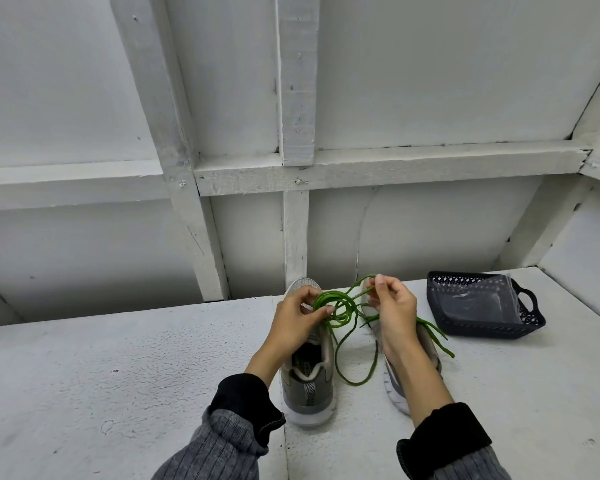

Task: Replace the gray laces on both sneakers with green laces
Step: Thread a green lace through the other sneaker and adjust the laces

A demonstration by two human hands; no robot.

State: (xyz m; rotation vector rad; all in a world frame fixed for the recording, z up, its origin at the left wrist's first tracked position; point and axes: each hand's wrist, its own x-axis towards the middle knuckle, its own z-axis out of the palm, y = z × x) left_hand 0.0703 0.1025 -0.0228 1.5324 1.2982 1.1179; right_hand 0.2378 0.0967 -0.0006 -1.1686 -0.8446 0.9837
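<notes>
Two grey sneakers stand side by side on the white surface, toes pointing away from me. The left sneaker [307,382] shows its open collar and heel; no lace is visible on it. The right sneaker [394,386] is mostly hidden under my right forearm, and green lace ends [435,336] trail off its right side. My left hand [297,325] pinches a coiled green lace [338,306] above the left sneaker's toe. My right hand [392,311] pinches a strand of the same lace. A long loop [357,368] hangs down between the shoes.
A dark perforated plastic basket [482,329] holding a clear plastic bag sits to the right of the shoes. A white framed wall [295,174] rises directly behind the surface, and a side wall closes in at the far right.
</notes>
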